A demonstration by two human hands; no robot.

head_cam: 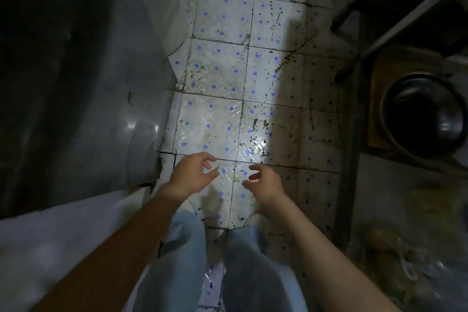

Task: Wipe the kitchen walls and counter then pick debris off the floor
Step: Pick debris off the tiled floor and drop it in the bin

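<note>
1. The tiled floor point(222, 20) runs up the middle of the view — white tiles with small blue dots, cracked in places and speckled with dark debris point(255, 138).
2. The left hand point(188, 175) hangs above the floor's near end, fingers loosely curled, thumb and forefinger close together; whether they pinch a crumb is too small to tell.
3. The right hand point(263, 182), just beside the left, hovers with fingers bent and spread, holding nothing.
4. More crumbs point(188, 78) lie at the floor's left edge, against the dark stone counter point(76, 83) that borders it.
5. Right of the floor, a dark round pot point(423, 116) sits on a brownish board.
6. Pale jeans point(177, 261) cover the floor's near end — the person's legs below the hands.
</note>
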